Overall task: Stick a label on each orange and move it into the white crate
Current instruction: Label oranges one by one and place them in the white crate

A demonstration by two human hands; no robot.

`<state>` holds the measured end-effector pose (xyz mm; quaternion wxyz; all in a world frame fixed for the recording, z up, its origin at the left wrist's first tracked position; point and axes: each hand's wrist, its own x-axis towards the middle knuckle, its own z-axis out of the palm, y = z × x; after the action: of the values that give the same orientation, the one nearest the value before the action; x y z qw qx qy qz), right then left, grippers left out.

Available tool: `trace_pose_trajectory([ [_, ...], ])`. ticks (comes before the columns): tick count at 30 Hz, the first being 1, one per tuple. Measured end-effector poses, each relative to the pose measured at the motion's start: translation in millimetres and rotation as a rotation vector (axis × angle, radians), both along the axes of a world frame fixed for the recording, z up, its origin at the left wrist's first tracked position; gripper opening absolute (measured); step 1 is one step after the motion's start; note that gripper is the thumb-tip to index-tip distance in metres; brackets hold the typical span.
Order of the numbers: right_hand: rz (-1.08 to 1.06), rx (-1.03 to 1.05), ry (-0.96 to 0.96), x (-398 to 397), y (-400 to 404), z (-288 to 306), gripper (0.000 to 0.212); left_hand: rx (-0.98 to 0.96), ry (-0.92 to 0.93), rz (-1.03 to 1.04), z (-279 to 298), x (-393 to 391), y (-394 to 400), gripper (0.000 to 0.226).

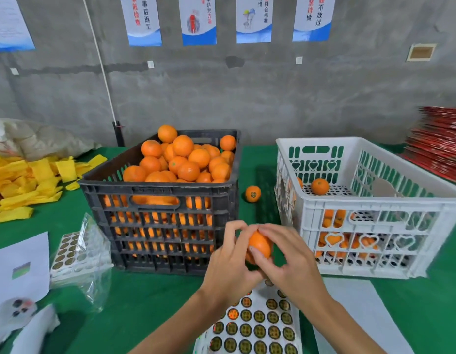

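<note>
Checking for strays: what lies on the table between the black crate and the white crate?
Head view: one loose orange lies on the green cloth between the black crate and the white crate, touching neither.

A green-covered table carries a black crate, white crate, loose orange, label sheet and yellow wrappers.

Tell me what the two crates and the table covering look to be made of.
Black crate: moulded plastic, matte and scuffed, with slotted walls. White crate: moulded plastic, smoother and slightly glossy, with heart-shaped cut-outs and a perforated floor. Table covering: probably green felt or similar cloth, since it shows no shine.
</note>
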<state>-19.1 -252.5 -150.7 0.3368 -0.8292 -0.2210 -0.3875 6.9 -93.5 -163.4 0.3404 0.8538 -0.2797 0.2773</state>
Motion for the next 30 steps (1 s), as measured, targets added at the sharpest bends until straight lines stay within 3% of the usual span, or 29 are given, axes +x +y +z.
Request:
trace_pose_trajectory([
  [6, 0.077, -0.196, 0.514, -10.3, -25.5, -54.3, 0.053, 0.308, 0.135, 0.119, -59.5, -7.3, 10.0, 0.057],
  [12, 0.193, -0.344, 0.874, -19.4, -51.6, -77.6, 0.087, 0.245, 0.224, 0.213, -75.1, -6.9, 16.7, 0.066],
  [26, 0.117, -0.467, 0.700, -22.3, -43.6, -73.8, 0.055, 0.164, 0.194, 0.178, -73.3, -9.6, 19.2, 0.065],
  [30, 0.149, -0.290, 0.713, -24.3, -43.7, -78.2, 0.038, 0.178, 0.190, 0.182, -74.5, -10.1, 20.5, 0.065],
])
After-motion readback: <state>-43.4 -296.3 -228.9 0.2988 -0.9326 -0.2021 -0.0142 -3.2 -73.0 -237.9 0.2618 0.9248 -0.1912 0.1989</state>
